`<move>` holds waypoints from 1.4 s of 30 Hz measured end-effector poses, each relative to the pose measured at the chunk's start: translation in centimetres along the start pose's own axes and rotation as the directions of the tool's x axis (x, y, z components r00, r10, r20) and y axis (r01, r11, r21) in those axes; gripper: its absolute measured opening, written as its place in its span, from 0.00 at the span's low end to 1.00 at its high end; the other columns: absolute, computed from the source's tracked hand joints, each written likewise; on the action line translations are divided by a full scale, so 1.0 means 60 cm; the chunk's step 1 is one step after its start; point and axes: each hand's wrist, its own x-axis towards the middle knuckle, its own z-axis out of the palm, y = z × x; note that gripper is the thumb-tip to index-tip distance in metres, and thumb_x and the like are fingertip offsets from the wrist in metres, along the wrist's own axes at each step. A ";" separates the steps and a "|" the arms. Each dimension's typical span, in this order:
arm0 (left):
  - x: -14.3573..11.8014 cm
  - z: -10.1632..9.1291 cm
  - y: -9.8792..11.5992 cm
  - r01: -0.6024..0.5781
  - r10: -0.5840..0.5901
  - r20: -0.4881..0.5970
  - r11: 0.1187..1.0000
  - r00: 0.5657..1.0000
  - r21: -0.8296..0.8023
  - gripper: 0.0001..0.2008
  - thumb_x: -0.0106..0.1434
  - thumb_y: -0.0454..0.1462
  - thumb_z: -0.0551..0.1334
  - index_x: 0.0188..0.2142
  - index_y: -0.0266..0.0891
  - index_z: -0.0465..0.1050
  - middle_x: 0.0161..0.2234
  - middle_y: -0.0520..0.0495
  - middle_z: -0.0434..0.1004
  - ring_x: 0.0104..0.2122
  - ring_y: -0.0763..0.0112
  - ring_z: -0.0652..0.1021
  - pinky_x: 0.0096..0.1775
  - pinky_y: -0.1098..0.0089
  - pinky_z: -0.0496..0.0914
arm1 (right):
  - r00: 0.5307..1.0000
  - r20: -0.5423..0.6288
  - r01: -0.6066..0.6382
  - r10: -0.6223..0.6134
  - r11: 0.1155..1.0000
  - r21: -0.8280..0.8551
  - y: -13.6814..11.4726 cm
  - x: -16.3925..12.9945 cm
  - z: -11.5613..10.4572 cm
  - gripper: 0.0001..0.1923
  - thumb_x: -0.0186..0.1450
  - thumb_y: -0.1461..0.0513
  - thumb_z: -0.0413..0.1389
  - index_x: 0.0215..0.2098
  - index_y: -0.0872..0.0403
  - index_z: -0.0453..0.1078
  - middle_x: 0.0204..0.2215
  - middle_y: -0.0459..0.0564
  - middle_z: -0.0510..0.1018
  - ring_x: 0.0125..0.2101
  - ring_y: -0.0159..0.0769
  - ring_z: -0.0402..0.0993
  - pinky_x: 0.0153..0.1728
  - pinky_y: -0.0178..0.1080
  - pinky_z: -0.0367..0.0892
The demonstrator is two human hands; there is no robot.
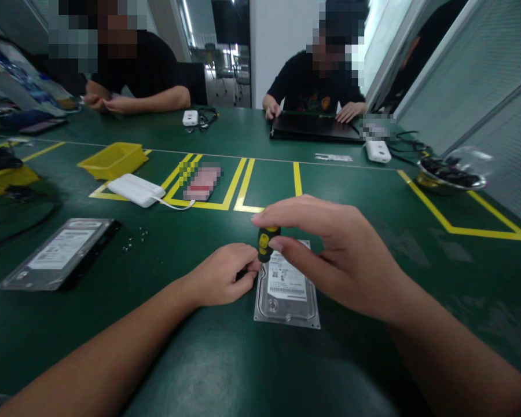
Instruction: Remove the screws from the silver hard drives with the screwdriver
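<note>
A hard drive (286,289) with a white label lies flat on the green table in front of me. In my right hand (342,255) is a small black and yellow screwdriver (267,243), gripped by the handle between thumb and fingers. It stands nearly upright over the drive's left edge; its tip is hidden. My left hand (226,272) is closed beside that edge, fingertips close under the screwdriver handle. What those fingers pinch, if anything, is hidden. Farther left, a second hard drive (63,252) rests on the table, with several small screws (136,236) to its right.
Beyond my hands are a white power bank (136,190) cabled to a phone (203,182), a yellow tray (115,161) and yellow tape outlines. A metal bowl (449,176) of dark parts stands at right. Two people sit opposite, one with hands on a black laptop (315,126).
</note>
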 end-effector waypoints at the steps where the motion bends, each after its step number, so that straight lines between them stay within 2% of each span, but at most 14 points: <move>1: 0.000 -0.001 0.001 0.001 -0.001 0.003 1.000 1.000 -0.001 0.04 0.61 0.30 0.57 0.31 0.39 0.64 0.28 0.53 0.67 0.28 0.72 0.67 0.33 0.69 0.60 | 1.000 0.016 -0.009 0.009 1.000 0.000 -0.001 0.000 -0.002 0.14 0.66 0.70 0.54 0.49 0.60 0.73 0.46 0.51 0.81 0.47 0.31 0.75 0.50 0.35 0.68; 7: 0.002 -0.003 0.003 0.008 -0.008 0.001 1.000 1.000 -0.011 0.03 0.61 0.30 0.58 0.31 0.38 0.64 0.28 0.53 0.67 0.29 0.71 0.68 0.33 0.69 0.60 | 1.000 -0.011 0.022 -0.022 1.000 0.005 0.003 -0.001 -0.001 0.13 0.66 0.70 0.55 0.48 0.61 0.74 0.48 0.54 0.79 0.50 0.32 0.73 0.52 0.34 0.67; 13: 0.002 -0.002 0.002 0.006 -0.007 -0.014 1.000 1.000 -0.029 0.04 0.59 0.29 0.58 0.31 0.38 0.64 0.28 0.54 0.66 0.28 0.72 0.67 0.34 0.70 0.61 | 1.000 -0.020 0.015 -0.016 1.000 -0.012 0.005 -0.001 -0.002 0.09 0.66 0.68 0.56 0.44 0.59 0.75 0.42 0.50 0.81 0.45 0.30 0.75 0.47 0.33 0.70; 20: 0.002 -0.003 0.004 0.026 -0.025 0.018 0.999 1.000 -0.036 0.03 0.60 0.30 0.57 0.33 0.38 0.64 0.30 0.52 0.68 0.30 0.71 0.68 0.36 0.69 0.62 | 0.998 0.058 -0.025 0.028 0.999 -0.039 0.002 -0.004 -0.012 0.19 0.64 0.73 0.52 0.51 0.57 0.73 0.49 0.46 0.80 0.50 0.29 0.75 0.53 0.33 0.68; 24: 0.001 -0.003 0.004 0.027 -0.026 0.018 0.999 0.999 -0.029 0.03 0.59 0.30 0.57 0.33 0.38 0.64 0.30 0.52 0.68 0.30 0.71 0.68 0.35 0.69 0.62 | 0.997 0.079 -0.004 0.006 1.000 -0.022 0.002 -0.003 -0.011 0.21 0.64 0.75 0.50 0.52 0.59 0.73 0.52 0.49 0.79 0.53 0.30 0.72 0.56 0.34 0.66; 32: 0.000 -0.001 0.002 0.022 -0.022 0.014 1.000 1.000 -0.018 0.03 0.60 0.30 0.57 0.33 0.38 0.65 0.30 0.52 0.69 0.30 0.71 0.68 0.35 0.69 0.62 | 0.995 0.104 0.018 -0.015 0.999 -0.027 0.001 -0.001 -0.012 0.20 0.66 0.74 0.49 0.53 0.58 0.72 0.49 0.51 0.79 0.49 0.30 0.73 0.50 0.35 0.67; 34: 0.000 0.000 0.001 0.016 -0.016 0.008 1.000 1.000 -0.018 0.03 0.60 0.30 0.57 0.33 0.39 0.65 0.29 0.52 0.69 0.29 0.71 0.68 0.35 0.69 0.62 | 0.998 0.055 0.011 -0.007 0.997 -0.074 0.003 0.001 -0.004 0.14 0.68 0.69 0.52 0.50 0.57 0.73 0.44 0.50 0.79 0.45 0.31 0.73 0.45 0.35 0.68; 36: 0.001 0.000 0.001 0.013 -0.013 0.010 1.000 1.000 -0.020 0.03 0.60 0.30 0.57 0.32 0.39 0.65 0.28 0.53 0.69 0.28 0.71 0.68 0.34 0.69 0.62 | 0.998 -0.053 -0.039 0.031 0.985 -0.169 0.006 0.002 0.009 0.08 0.67 0.60 0.58 0.42 0.57 0.74 0.34 0.48 0.77 0.36 0.32 0.72 0.36 0.35 0.66; 39: 0.001 -0.001 0.001 0.024 -0.023 0.029 1.000 0.999 -0.021 0.02 0.60 0.31 0.57 0.31 0.39 0.64 0.28 0.52 0.68 0.28 0.71 0.68 0.33 0.69 0.62 | 0.971 -0.233 -0.119 0.052 0.952 -0.284 0.014 0.001 0.031 0.16 0.64 0.51 0.61 0.30 0.56 0.68 0.24 0.43 0.68 0.26 0.28 0.62 0.26 0.35 0.56; 42: 0.001 -0.002 0.002 0.030 -0.030 0.037 0.999 0.999 -0.017 0.02 0.61 0.31 0.56 0.32 0.38 0.65 0.29 0.52 0.68 0.29 0.70 0.69 0.34 0.69 0.63 | 0.965 -0.262 -0.109 0.021 0.939 -0.326 0.018 -0.004 0.043 0.16 0.65 0.53 0.59 0.29 0.56 0.66 0.23 0.42 0.65 0.25 0.27 0.59 0.26 0.35 0.53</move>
